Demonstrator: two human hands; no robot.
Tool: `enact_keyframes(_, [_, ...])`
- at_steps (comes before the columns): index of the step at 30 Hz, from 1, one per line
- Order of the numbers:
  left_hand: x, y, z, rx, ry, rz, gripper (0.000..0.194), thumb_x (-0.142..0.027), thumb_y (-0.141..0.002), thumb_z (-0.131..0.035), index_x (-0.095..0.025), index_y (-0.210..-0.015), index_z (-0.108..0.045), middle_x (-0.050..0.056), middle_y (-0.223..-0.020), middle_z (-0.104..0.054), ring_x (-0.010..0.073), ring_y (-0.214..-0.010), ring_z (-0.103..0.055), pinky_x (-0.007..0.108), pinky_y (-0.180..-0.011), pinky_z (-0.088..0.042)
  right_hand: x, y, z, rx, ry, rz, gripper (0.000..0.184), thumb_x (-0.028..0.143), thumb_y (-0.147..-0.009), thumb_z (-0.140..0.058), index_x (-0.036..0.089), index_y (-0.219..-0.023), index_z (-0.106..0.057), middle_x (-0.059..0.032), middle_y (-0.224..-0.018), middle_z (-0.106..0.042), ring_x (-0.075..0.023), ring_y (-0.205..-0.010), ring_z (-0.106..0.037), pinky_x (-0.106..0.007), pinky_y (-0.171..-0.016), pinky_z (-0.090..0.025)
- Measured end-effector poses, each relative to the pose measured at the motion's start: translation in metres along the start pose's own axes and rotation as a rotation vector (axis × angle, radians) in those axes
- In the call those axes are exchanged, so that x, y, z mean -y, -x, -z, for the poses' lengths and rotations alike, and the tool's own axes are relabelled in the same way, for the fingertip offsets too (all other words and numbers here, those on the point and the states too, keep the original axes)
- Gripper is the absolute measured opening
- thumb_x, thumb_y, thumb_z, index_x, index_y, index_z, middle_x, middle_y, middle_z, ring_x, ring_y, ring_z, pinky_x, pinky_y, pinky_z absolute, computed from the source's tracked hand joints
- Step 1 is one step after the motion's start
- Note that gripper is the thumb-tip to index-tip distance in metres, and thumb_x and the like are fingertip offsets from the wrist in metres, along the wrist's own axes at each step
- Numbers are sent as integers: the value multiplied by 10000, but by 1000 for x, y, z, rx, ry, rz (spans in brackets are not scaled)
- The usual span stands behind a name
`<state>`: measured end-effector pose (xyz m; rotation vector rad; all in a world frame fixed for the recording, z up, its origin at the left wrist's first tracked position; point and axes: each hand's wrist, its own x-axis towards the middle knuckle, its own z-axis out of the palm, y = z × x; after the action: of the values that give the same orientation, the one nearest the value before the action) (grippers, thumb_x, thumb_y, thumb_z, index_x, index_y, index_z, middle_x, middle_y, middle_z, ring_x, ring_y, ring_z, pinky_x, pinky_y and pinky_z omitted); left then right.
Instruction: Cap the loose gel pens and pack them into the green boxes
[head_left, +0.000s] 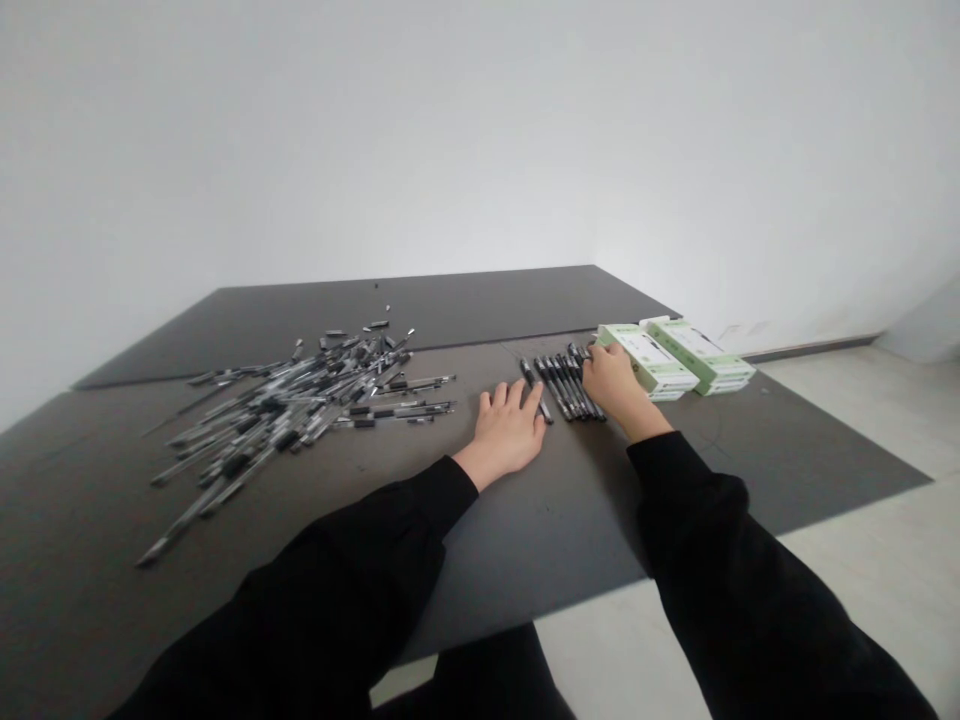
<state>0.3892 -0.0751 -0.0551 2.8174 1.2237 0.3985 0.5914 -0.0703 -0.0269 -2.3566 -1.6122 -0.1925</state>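
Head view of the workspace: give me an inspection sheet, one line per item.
surface: dark grey flat panels, laid in sections.
job's things: neat row of slim black pens lying side by side; two pale green and white cardboard boxes beside it.
clutter: loose heap of slim black and clear pens to the left.
hands: left hand flat on the surface beside the row; right hand over the row's far end, next to the boxes.
cables: nothing seen.
surroundings: plain white wall; pale tiled floor.
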Motion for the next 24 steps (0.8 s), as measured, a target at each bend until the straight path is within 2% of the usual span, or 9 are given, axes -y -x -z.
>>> enact_keyframes(4, [2, 1, 1, 5, -1, -24, 565, -385, -1028, -342, -198, -1555, -418, 100, -1594, -470, 336, -1398, -415, 537, -1083, -383, 7, 4, -23, 55, -16, -28, 486, 258, -991, -401, 8, -1377, -557, -318, -1312, -592, -431, -1229, -569, -515, -1036, -425])
enact_keyframes(8, [4, 2, 1, -8, 17, -40, 574, -405, -1025, -362, -180, -1550, -417, 101, -1581, -483, 342, -1385, -424, 533, -1083, -377, 10, 11, -32, 85, -48, -32, 520, 297, -1010, -376, 24, -1431, -511, -290, -1358, -574, -414, -1252, -570, -497, -1044, -435])
enact_keyframes(13, [3, 1, 0, -44, 52, -24, 646, -397, -1010, -409, -133, -1591, -311, 143, -1539, -517, 333, -1350, -456, 502, -1072, -380, 1, 11, -22, 63, -97, -19, 457, 277, -1000, -416, 65, -1371, -579, -257, -1328, -590, -369, -1251, -568, -447, -1042, -450])
enact_keyframes(16, [3, 1, 0, -58, 59, -10, 617, -400, -1006, -423, -106, -1547, -374, 161, -1511, -536, 326, -1336, -470, 483, -1070, -381, -2, 10, -10, -5, -142, -13, 444, 232, -972, -447, 60, -1348, -610, -248, -1282, -579, -337, -1186, -591, -430, -1055, -442])
enact_keyframes(18, [3, 1, 0, -57, 54, -12, 561, -409, -1006, -425, -93, -1469, -467, 168, -1499, -541, 326, -1330, -474, 477, -1066, -383, -1, 13, -4, -103, -229, 86, 401, 238, -953, -472, 91, -1256, -689, -203, -1166, -595, -314, -1114, -605, -435, -1051, -445])
enact_keyframes(20, [3, 1, 0, -59, 43, -18, 515, -403, -1003, -433, -93, -1403, -525, 169, -1484, -549, 327, -1319, -479, 474, -1057, -387, 2, 21, -2, -177, -311, 268, 356, 264, -944, -489, 145, -1134, -765, -163, -1086, -591, -304, -1084, -593, -456, -1041, -444])
enact_keyframes(22, [3, 1, -2, -69, 32, -20, 476, -362, -999, -437, -94, -1375, -548, 165, -1461, -567, 323, -1298, -491, 468, -1044, -394, 8, 31, -4, -169, -307, 416, 367, 273, -950, -476, 184, -1114, -792, -165, -1139, -585, -316, -1109, -566, -499, -1027, -431])
enact_keyframes(24, [3, 0, -3, -81, 27, -18, 451, -300, -992, -425, -86, -1366, -558, 161, -1442, -582, 316, -1277, -505, 463, -1027, -402, 15, 40, -8, -113, -241, 471, 382, 239, -942, -468, 222, -1132, -799, -168, -1256, -572, -339, -1154, -531, -532, -1001, -418])
